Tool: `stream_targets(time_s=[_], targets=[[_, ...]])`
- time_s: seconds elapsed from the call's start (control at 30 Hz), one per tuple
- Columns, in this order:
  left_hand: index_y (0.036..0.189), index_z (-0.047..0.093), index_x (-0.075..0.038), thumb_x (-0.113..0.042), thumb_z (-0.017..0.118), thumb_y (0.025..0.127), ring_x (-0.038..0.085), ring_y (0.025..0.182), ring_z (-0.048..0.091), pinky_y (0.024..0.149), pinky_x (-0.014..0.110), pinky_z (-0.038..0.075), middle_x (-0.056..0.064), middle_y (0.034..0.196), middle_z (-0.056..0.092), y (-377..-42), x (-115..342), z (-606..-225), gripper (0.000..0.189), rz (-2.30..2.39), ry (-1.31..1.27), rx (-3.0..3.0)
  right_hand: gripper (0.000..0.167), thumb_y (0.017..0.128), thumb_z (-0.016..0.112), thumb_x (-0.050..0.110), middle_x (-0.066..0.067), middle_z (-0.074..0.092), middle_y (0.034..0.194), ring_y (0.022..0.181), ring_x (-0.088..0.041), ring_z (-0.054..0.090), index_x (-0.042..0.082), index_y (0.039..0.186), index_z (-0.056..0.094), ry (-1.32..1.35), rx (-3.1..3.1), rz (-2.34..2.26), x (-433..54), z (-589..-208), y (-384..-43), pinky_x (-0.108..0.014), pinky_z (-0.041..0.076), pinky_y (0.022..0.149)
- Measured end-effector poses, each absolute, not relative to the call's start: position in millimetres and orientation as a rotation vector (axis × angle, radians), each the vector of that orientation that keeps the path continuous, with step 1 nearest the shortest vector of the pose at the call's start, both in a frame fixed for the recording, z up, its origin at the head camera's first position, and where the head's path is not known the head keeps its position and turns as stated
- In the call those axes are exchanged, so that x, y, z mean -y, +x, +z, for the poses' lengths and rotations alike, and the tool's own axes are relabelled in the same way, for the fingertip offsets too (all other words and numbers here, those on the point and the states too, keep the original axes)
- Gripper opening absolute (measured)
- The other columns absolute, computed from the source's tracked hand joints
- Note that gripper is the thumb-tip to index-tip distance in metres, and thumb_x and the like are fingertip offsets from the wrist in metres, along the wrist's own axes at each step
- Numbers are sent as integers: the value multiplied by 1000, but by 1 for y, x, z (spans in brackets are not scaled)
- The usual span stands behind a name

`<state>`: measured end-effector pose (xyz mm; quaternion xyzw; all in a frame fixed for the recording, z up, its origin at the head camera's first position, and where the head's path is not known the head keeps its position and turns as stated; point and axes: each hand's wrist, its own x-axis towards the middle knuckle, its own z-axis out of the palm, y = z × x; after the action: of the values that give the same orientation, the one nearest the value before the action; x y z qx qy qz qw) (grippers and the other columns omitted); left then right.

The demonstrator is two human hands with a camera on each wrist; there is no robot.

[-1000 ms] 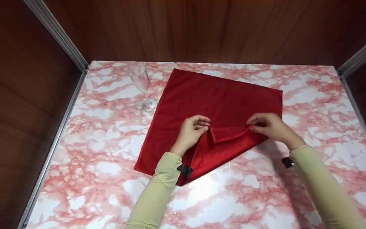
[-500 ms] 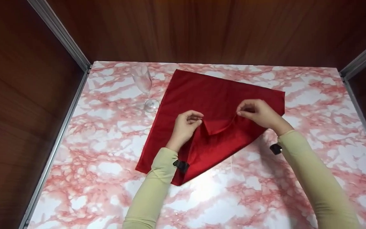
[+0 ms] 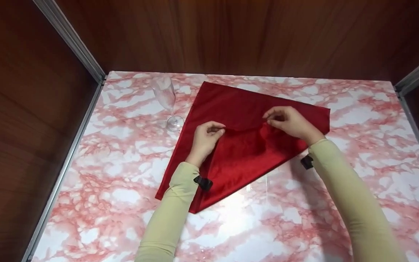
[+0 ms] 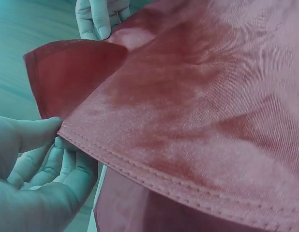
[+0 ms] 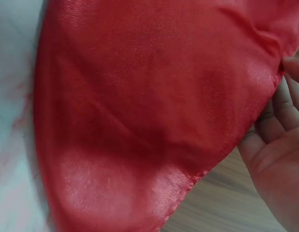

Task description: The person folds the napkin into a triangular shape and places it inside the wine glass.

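Note:
A red satin-like cloth napkin (image 3: 238,156) lies on the table, its near part lifted and folded back over the rest. My left hand (image 3: 205,140) pinches the lifted edge between thumb and fingers; in the left wrist view the stitched hem (image 4: 140,181) runs away from those fingertips. To the right, my right hand (image 3: 291,122) pinches the same lifted portion farther along, and the right wrist view shows its thumb pressed on the cloth's edge (image 5: 236,140). A small flap (image 4: 72,72) of the cloth hangs over between the two hands in the left wrist view.
A clear stemmed glass (image 3: 166,94) stands just left of the cloth, its foot (image 3: 175,123) close to the cloth's left edge. The red-and-white marbled table (image 3: 122,174) is bounded by dark wood panels (image 3: 231,36) at the back and sides.
Both hands have moved away from the body, the right one also leftward, carrying the lifted edge farther over the cloth. The glass stays standing where it was.

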<state>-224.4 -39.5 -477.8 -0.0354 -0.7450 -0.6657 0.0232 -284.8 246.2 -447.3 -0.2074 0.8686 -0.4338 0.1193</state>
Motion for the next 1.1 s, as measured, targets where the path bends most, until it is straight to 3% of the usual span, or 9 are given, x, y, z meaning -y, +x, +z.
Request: stream_targets(time_s=[0.3,0.57,0.73,0.93,1.1], targets=[[98,68,9,2,68,85,20,84,63,75,24,49,14,91,68,-254,54,-483,15,-2038,54,2312,10,90,66,6,-9,65,91,85,-18,55,-1,97,67,-561,-2585,-1195,-224,-455,-313,-23,43,75],[96,69,7,3,69,84,23,86,63,74,23,49,14,91,67,-276,63,-492,12,-1932,123,2404,9,92,62,2,-14,62,97,91,-21,54,-4,98,63,-537,-2532,-1252,-209,-481,-336,-26,42,79],[102,68,6,3,69,84,20,86,62,71,22,48,13,92,66,-276,67,-502,18,-2041,188,2425,17,90,58,-6,-21,61,104,98,-26,55,-8,107,61,-450,-2420,-1311,-208,-482,-336,-22,45,78],[116,64,4,9,68,82,17,82,59,63,26,51,14,101,64,-276,74,-507,34,-2346,272,2374,31,89,52,-11,-22,61,111,100,-25,56,-6,119,58,-339,-2319,-1356,-214,-483,-341,-26,49,79],[118,62,3,18,64,79,17,85,58,69,25,51,14,101,63,-278,76,-511,42,-2410,247,2367,31,89,57,-8,-23,61,111,98,-22,58,-7,120,57,-282,-2310,-1375,-219,-483,-343,-26,49,78]])
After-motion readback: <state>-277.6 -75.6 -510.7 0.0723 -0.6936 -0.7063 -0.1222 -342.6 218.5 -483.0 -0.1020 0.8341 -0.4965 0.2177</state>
